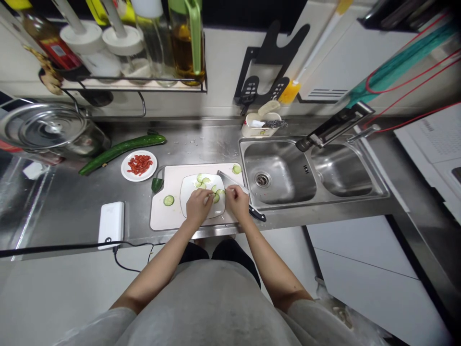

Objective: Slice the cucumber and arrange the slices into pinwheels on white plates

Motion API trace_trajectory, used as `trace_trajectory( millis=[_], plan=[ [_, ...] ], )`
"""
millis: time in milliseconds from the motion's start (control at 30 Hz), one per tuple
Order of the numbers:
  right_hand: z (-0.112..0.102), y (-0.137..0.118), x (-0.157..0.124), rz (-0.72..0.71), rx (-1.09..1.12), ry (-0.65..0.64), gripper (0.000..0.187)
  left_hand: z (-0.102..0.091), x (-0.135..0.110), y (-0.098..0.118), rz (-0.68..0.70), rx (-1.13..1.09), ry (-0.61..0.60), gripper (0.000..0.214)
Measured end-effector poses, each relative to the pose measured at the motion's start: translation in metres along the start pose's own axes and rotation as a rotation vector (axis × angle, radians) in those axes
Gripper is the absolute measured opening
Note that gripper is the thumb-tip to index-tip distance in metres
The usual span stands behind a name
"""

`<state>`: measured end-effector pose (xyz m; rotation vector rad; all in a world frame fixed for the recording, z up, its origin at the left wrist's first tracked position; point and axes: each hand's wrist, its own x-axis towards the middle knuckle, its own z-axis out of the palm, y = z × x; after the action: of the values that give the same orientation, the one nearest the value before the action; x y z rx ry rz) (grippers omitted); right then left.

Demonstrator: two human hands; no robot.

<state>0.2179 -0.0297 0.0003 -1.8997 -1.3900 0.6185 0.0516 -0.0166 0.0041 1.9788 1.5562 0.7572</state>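
Note:
Thin half-round cucumber slices (pixel 205 180) lie in small fans on a white square plate (pixel 185 185), which rests on a pale cutting board (pixel 158 218). My left hand (pixel 199 207) reaches over the plate's near side, fingertips pinched together beside the right-hand fan of slices. At the plate's right edge, my right hand (pixel 237 202) is closed in a pinch close to the same slices. Whatever either pinch holds is too small to make out. Partly under my right hand lies a knife (pixel 257 213), its black handle toward me. Round cucumber pieces (pixel 168 200) sit on the board.
Left of the board are a small plate of red berries (pixel 147 158), a long cucumber (pixel 122 147), a lidded steel pot (pixel 54 129) and a white power bank (pixel 111 223) with a cable. A double sink (pixel 281 168) is on the right. Bottles stand on a rack (pixel 144 86) above.

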Motion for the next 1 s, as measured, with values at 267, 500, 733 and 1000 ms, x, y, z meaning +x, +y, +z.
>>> trace_trajectory(
  millis=[267,500,733,1000],
  plan=[
    [-0.032,0.017,-0.036,0.080,0.289,0.169,0.023,-0.044,-0.071,-0.032,-0.039,-0.045,0.096,0.023],
    [-0.026,0.009,-0.053,0.035,0.269,0.133,0.025,-0.069,-0.082,-0.072,-0.197,0.050,0.179,0.024],
    [-0.010,-0.014,-0.067,-0.027,0.258,-0.016,0.024,-0.072,-0.064,-0.085,-0.336,0.121,0.261,0.025],
    [0.000,-0.023,-0.076,-0.057,0.174,-0.118,0.029,-0.066,-0.042,-0.094,-0.459,0.309,0.170,0.042]
  ],
)
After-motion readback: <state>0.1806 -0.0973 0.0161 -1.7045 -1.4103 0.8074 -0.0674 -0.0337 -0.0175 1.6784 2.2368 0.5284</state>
